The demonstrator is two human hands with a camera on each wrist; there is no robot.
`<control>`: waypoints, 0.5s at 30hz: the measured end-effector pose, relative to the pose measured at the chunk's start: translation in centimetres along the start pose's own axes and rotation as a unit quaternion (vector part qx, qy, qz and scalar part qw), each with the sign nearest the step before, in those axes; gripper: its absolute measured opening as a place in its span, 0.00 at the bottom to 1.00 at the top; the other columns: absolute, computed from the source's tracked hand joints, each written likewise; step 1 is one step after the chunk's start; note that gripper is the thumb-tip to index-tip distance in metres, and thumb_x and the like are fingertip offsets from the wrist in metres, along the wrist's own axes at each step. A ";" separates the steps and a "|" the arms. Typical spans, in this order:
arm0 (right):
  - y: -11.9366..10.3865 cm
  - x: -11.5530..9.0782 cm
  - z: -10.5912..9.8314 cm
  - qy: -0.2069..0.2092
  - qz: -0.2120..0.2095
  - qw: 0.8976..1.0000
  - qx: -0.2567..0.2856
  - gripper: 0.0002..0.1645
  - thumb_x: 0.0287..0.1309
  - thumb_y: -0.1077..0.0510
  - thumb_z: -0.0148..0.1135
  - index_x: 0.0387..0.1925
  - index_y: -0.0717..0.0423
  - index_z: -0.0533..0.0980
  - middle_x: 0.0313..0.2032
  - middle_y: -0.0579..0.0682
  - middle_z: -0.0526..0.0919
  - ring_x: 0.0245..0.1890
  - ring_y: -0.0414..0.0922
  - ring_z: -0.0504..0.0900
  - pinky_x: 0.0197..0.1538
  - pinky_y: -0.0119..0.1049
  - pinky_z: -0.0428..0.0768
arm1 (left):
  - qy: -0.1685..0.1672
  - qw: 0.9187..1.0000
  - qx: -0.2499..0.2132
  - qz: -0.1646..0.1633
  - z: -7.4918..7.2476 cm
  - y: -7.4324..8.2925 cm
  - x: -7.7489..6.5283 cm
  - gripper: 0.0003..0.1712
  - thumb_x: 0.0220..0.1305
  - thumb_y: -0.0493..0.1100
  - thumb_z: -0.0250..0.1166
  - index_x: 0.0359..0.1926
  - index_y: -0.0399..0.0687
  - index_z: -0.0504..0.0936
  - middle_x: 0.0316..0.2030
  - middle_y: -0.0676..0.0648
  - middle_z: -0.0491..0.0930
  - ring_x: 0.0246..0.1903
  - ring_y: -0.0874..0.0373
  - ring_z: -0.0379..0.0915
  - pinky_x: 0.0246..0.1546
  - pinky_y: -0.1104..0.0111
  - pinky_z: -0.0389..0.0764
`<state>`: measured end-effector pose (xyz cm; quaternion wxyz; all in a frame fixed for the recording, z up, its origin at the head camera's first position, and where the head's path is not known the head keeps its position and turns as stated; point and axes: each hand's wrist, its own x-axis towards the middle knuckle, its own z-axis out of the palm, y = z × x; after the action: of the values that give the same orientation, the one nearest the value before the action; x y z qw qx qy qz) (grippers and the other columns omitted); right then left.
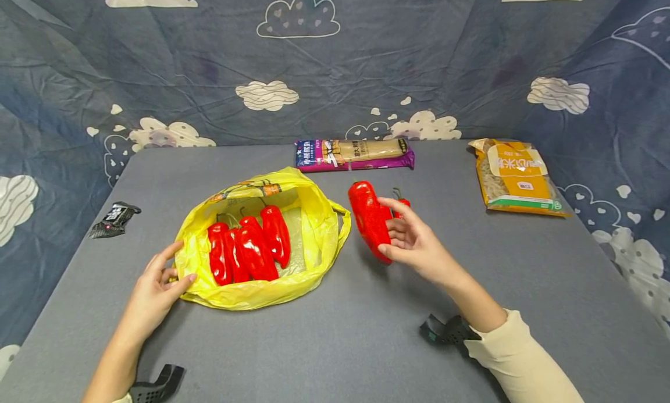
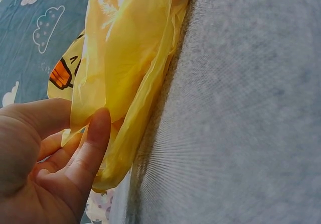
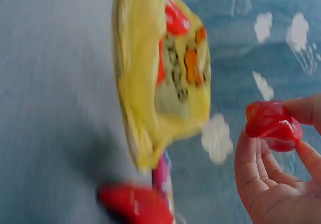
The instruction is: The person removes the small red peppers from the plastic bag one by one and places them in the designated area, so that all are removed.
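Observation:
My left hand pinches the near-left rim of a yellow plastic bag, thumb outside, as the left wrist view shows. The bag lies with its mouth spread open. Several glossy red peppers with green stems lie side by side inside it. To the right of the bag, my right hand grips another red pepper between thumb and fingers, raised above the table. Behind that hand, partly hidden, one more red pepper rests on the table; it appears blurred at the bottom of the right wrist view.
A purple pack of noodles lies along the table's back edge. An orange bag of dry food is at the back right. On the left side of the grey table sits a small black packet. Cloud-patterned cloth hangs behind.

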<state>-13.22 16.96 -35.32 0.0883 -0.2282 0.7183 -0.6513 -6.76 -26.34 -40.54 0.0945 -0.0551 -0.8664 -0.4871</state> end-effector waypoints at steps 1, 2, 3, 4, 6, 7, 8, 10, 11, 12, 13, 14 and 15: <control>0.1 -0.3 -0.8 0.014 0.001 1.000 0.000 0.42 0.49 0.75 0.58 0.65 0.53 0.55 0.45 0.61 0.71 0.42 0.48 0.74 0.42 0.34 0.76 | 0.000 1.000 0.001 0.000 0.0 0.0 0.0 0.37 0.52 0.26 0.62 0.63 0.35 0.58 0.42 0.45 0.61 0.26 0.73 0.70 0.19 0.79 0.71; 0.2 -0.6 -1.6 0.026 0.004 1.000 0.001 0.43 0.50 0.75 0.57 0.65 0.53 0.54 0.45 0.60 0.71 0.42 0.47 0.74 0.41 0.33 0.76 | 0.000 1.000 0.001 0.001 0.0 0.0 0.0 0.37 0.52 0.26 0.62 0.63 0.35 0.58 0.42 0.44 0.61 0.26 0.73 0.70 0.19 0.79 0.71; 0.4 -0.9 -2.4 0.038 0.008 0.999 0.000 0.43 0.50 0.75 0.57 0.65 0.52 0.53 0.45 0.58 0.72 0.41 0.46 0.75 0.41 0.33 0.76 | 0.001 1.000 0.001 0.001 0.0 0.1 -0.1 0.37 0.52 0.26 0.62 0.63 0.35 0.58 0.42 0.44 0.61 0.26 0.72 0.70 0.19 0.79 0.71; 0.7 -1.2 -3.1 0.048 0.013 0.999 0.003 0.43 0.51 0.75 0.56 0.66 0.52 0.53 0.44 0.57 0.73 0.40 0.45 0.75 0.40 0.32 0.76 | 0.000 1.000 0.001 0.000 0.0 0.1 -0.1 0.37 0.52 0.26 0.62 0.63 0.35 0.58 0.42 0.44 0.61 0.26 0.73 0.70 0.19 0.79 0.71; 1.4 -1.8 -4.5 0.063 0.026 0.998 0.008 0.43 0.52 0.74 0.55 0.66 0.50 0.52 0.43 0.54 0.74 0.38 0.43 0.76 0.39 0.31 0.77 | -0.002 1.000 0.001 -0.001 0.0 0.1 -0.1 0.37 0.52 0.26 0.62 0.63 0.34 0.58 0.42 0.43 0.61 0.27 0.72 0.70 0.19 0.79 0.71; 1.8 -2.0 -5.1 0.068 0.033 0.997 0.007 0.43 0.53 0.74 0.55 0.66 0.50 0.51 0.42 0.53 0.74 0.37 0.42 0.76 0.38 0.31 0.77 | -0.001 1.000 0.000 -0.002 0.0 0.1 -0.1 0.37 0.52 0.26 0.62 0.63 0.34 0.58 0.43 0.43 0.61 0.27 0.72 0.70 0.19 0.79 0.72; 2.3 -2.2 -5.7 0.072 0.040 0.997 0.008 0.43 0.53 0.74 0.55 0.66 0.51 0.51 0.41 0.53 0.75 0.37 0.42 0.76 0.38 0.30 0.77 | -0.002 1.000 0.000 -0.003 0.0 0.1 -0.1 0.37 0.52 0.26 0.62 0.63 0.34 0.58 0.43 0.43 0.61 0.27 0.72 0.70 0.20 0.79 0.72; 3.1 -2.5 -6.8 0.077 0.059 0.995 0.007 0.42 0.54 0.74 0.54 0.66 0.51 0.50 0.40 0.52 0.75 0.36 0.41 0.77 0.37 0.30 0.77 | -0.003 1.000 0.002 -0.004 0.0 0.1 -0.1 0.37 0.53 0.26 0.62 0.63 0.34 0.57 0.43 0.43 0.61 0.27 0.73 0.70 0.20 0.79 0.72; 3.5 -2.6 -7.3 0.077 0.069 0.995 0.002 0.41 0.54 0.73 0.54 0.66 0.52 0.50 0.39 0.52 0.75 0.35 0.40 0.77 0.36 0.29 0.76 | -0.003 1.000 0.002 -0.004 0.0 0.1 0.0 0.37 0.53 0.26 0.62 0.63 0.34 0.57 0.43 0.43 0.61 0.27 0.72 0.70 0.20 0.78 0.72; 3.8 -2.7 -7.6 0.078 0.081 0.994 -0.003 0.41 0.55 0.73 0.53 0.66 0.52 0.50 0.38 0.51 0.76 0.34 0.40 0.77 0.36 0.29 0.76 | -0.002 1.000 0.001 -0.005 0.0 0.0 0.0 0.37 0.53 0.26 0.62 0.63 0.34 0.57 0.43 0.44 0.61 0.27 0.72 0.70 0.20 0.78 0.72; 4.1 -2.7 -7.9 0.077 0.089 0.993 -0.007 0.41 0.55 0.73 0.53 0.66 0.53 0.49 0.37 0.51 0.76 0.34 0.40 0.76 0.35 0.30 0.76 | -0.001 1.000 0.001 -0.005 0.0 0.0 0.0 0.37 0.53 0.26 0.62 0.63 0.34 0.57 0.43 0.44 0.61 0.27 0.72 0.70 0.20 0.78 0.72; 4.3 -2.7 -8.1 0.077 0.095 0.992 -0.009 0.41 0.55 0.73 0.52 0.67 0.53 0.49 0.36 0.51 0.76 0.33 0.40 0.76 0.35 0.30 0.76 | -0.002 1.000 0.002 -0.005 0.0 0.0 0.0 0.37 0.53 0.26 0.62 0.63 0.35 0.57 0.43 0.44 0.61 0.27 0.72 0.70 0.20 0.78 0.72; 4.5 -2.7 -8.3 0.076 0.102 0.992 -0.012 0.40 0.55 0.73 0.52 0.67 0.54 0.49 0.35 0.51 0.76 0.33 0.40 0.76 0.34 0.30 0.76 | -0.001 1.000 0.003 -0.006 0.0 0.0 -0.1 0.37 0.53 0.26 0.62 0.63 0.35 0.57 0.43 0.44 0.61 0.27 0.72 0.70 0.20 0.78 0.72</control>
<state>-15.30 25.84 -39.05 0.0965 -0.1047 0.7499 -0.6461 -6.68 -26.39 -40.56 0.0908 -0.0506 -0.8681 -0.4854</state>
